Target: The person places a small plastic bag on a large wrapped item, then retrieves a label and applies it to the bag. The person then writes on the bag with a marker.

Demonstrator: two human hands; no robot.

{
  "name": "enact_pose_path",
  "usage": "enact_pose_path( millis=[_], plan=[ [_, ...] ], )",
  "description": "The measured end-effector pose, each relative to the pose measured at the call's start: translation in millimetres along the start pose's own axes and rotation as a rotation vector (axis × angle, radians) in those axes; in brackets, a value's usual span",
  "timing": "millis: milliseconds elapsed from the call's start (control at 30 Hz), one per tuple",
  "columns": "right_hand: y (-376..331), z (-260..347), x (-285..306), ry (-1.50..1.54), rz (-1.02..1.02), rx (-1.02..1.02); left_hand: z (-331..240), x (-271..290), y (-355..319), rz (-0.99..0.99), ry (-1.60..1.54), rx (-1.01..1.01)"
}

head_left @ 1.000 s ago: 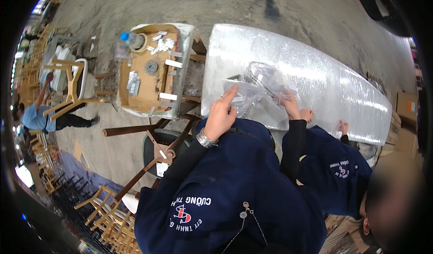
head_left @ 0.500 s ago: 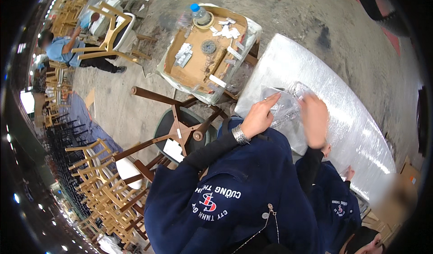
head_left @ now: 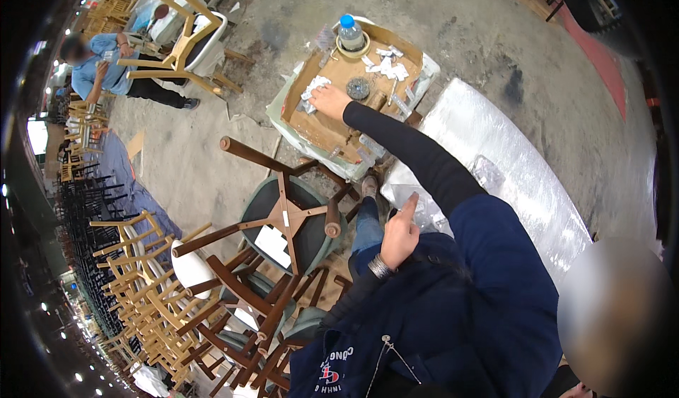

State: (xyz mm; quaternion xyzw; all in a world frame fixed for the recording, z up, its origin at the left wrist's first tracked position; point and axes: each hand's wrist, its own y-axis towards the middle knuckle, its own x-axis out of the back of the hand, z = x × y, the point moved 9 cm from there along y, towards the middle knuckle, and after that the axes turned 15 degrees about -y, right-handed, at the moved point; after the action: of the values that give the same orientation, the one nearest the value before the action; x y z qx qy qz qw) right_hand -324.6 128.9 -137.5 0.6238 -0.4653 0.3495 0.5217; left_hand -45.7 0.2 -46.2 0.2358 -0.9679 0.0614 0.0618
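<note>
The right hand (head_left: 329, 101) stretches far out on a long dark sleeve and lands in the cardboard tray (head_left: 309, 124), fingers curled down onto a small white packet (head_left: 314, 87) near the tray's left edge. Whether those fingers have closed on the packet or only rest on it, I cannot tell from here. The left hand (head_left: 400, 232) hangs back close to the body, a metal bracelet at the wrist, fingers loosely bent with the forefinger raised, holding nothing, right at the edge of the crinkled clear plastic wrap (head_left: 515, 179) that covers a long bundle on the concrete floor.

Inside the tray sits a plastic bottle (head_left: 351, 33) with a blue cap at the far end, standing in a roll of tape. Beside it lies a heap of more white packets (head_left: 387, 64), and a small round grey disc (head_left: 358, 88) rests just beyond the reaching hand.

Below the tray, an upturned chair (head_left: 286, 214) shows its dark wooden legs pointing up around a green seat, and more dark chairs lie tangled under it. At the left, stacks of pale wooden chairs (head_left: 134, 271) fill the floor. Far off at the upper left, another person in a blue shirt (head_left: 92, 69) works at a pale chair frame (head_left: 180, 44).
</note>
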Motion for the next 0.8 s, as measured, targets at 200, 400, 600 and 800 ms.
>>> enact_pose_path(
  millis=[200,400,600,800],
  plan=[
    [-4.8,-38.2,60.8,0.185,0.002,-0.309,-4.5,5.8,6.9,0.051,0.104,0.028],
    [-163.5,-101.0,252.6,0.745,-0.273,-0.487,-13.0,20.6,26.0,-0.008,0.086,0.093],
    [-300.9,-67.5,259.4,0.342,0.364,-0.923,-33.3,-14.6,52.8,0.142,0.120,0.004],
    [-325.7,-71.6,300.6,0.000,-0.206,-1.067,-87.8,-59.6,63.8,0.456,0.196,-0.245]
  ],
)
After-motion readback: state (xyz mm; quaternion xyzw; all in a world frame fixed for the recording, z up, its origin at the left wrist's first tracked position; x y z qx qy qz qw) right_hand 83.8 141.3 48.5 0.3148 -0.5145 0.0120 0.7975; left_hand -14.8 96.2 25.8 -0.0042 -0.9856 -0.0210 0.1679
